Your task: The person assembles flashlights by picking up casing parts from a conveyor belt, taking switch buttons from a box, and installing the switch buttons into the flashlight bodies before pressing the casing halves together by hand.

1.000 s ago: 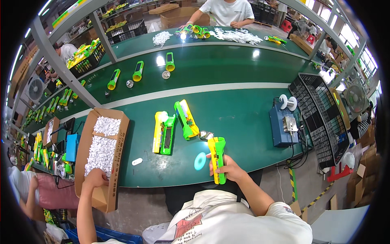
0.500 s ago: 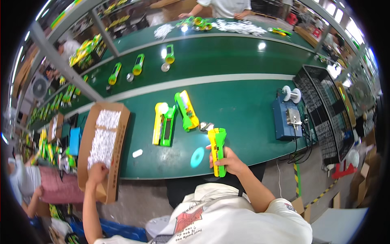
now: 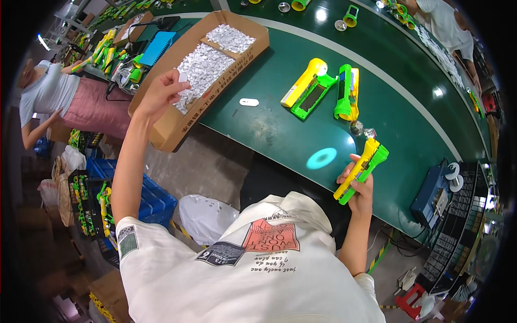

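My right hand (image 3: 356, 183) grips a yellow and green torch (image 3: 362, 170) at the near edge of the green bench (image 3: 269, 129), its head pointing away from me. My left hand (image 3: 160, 92) is raised over the near end of a cardboard box (image 3: 177, 125) full of small white packets (image 3: 207, 56) and pinches one white packet (image 3: 182, 77) between thumb and fingers. Two more torches lie on the bench ahead: an opened yellow and green one (image 3: 308, 88) and a green one (image 3: 347, 92) beside it.
A single white packet (image 3: 249, 102) lies on the bench. Small clear lens parts (image 3: 362, 130) sit by the torch head. A blue device (image 3: 431, 196) and a black rack (image 3: 462, 226) stand at right. Another person (image 3: 59, 97) sits at left; blue crates (image 3: 132, 196) below.
The view has swung down and left. My left hand has lifted out of the box with a white packet. My right hand still holds the torch.
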Tool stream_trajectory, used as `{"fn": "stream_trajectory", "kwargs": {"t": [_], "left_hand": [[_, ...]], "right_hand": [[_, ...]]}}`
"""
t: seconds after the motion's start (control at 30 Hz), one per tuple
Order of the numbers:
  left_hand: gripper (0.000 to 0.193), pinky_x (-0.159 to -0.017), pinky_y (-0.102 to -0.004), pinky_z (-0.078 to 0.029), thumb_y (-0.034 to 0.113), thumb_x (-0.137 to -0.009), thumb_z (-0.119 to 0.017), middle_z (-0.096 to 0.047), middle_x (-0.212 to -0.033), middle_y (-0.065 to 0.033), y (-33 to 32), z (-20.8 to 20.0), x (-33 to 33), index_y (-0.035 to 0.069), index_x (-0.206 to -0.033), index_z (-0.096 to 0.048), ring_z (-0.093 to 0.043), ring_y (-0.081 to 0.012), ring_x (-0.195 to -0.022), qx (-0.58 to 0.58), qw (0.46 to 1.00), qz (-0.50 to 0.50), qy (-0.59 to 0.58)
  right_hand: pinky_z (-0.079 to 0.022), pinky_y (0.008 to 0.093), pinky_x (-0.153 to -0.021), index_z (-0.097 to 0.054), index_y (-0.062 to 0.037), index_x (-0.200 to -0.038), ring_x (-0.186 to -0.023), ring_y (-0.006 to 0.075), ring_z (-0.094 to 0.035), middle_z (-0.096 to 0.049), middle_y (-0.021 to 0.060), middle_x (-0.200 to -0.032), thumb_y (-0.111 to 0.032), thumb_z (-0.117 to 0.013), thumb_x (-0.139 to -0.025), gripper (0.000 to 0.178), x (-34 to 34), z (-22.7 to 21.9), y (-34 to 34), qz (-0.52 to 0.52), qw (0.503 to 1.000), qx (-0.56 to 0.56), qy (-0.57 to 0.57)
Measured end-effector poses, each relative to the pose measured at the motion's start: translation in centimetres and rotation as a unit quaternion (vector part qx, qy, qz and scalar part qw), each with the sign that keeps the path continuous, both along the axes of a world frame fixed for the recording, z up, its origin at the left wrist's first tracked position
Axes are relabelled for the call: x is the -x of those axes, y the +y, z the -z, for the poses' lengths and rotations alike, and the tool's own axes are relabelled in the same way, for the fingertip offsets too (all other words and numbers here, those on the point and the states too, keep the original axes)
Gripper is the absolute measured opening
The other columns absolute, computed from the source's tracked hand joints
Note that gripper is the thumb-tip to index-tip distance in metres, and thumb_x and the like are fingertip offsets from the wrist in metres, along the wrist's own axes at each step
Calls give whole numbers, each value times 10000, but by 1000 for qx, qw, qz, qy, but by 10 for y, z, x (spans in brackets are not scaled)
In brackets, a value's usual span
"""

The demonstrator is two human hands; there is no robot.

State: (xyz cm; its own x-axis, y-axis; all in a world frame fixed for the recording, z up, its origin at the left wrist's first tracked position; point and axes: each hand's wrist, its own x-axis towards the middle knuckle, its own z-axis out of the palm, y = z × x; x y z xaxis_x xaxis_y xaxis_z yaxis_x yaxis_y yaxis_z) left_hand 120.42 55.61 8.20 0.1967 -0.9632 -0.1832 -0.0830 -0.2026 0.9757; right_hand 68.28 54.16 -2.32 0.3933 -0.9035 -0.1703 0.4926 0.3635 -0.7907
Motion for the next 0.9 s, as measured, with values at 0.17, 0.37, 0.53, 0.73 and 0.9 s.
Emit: {"fn": "stream_trajectory", "kwargs": {"t": [0.17,0.37,0.53,0.73,0.9], "left_hand": [[154,-485,-192,-393,10,-835,-674,-641,-818,-65,-11,-13,84,70,-861,-534,-529,-52,-607,2,998,51,22],[213,-510,-222,-501,-8,-805,-691,-670,-773,-82,-26,24,217,-28,-1005,-622,-601,-94,-600,32,994,85,58],[139,-542,-209,-505,47,-874,-662,-671,-771,-78,-58,71,288,-28,-983,-619,-608,-92,-629,-20,974,145,176],[198,-650,-275,-489,60,-817,-714,-662,-766,-80,-64,91,308,23,-1007,-675,-611,-148,-650,158,913,262,-270],[226,-642,-299,-482,97,-808,-727,-625,-767,-96,-72,91,307,1,-1000,-657,-605,-212,-680,160,904,265,-295]], "right_hand": [[-518,361,-780,-392,53,-1337,-813,222,-599,-574,100,-936,-43,-670,-698,703,-2,-6,3,6,1000,-16,1],[-513,332,-791,-394,50,-1354,-836,199,-594,-570,92,-960,-73,-605,-764,639,-12,-19,4,-20,999,-41,0],[-508,327,-772,-473,27,-1283,-817,192,-617,-618,92,-931,-52,-619,-794,516,-8,-28,4,-3,994,-100,39],[-508,321,-765,-474,45,-1284,-793,188,-615,-620,87,-912,-70,-631,-764,556,8,-36,12,33,985,-110,128],[-503,318,-755,-501,37,-1255,-780,179,-611,-622,76,-894,-62,-635,-765,518,17,-35,13,49,985,-95,132]]}}
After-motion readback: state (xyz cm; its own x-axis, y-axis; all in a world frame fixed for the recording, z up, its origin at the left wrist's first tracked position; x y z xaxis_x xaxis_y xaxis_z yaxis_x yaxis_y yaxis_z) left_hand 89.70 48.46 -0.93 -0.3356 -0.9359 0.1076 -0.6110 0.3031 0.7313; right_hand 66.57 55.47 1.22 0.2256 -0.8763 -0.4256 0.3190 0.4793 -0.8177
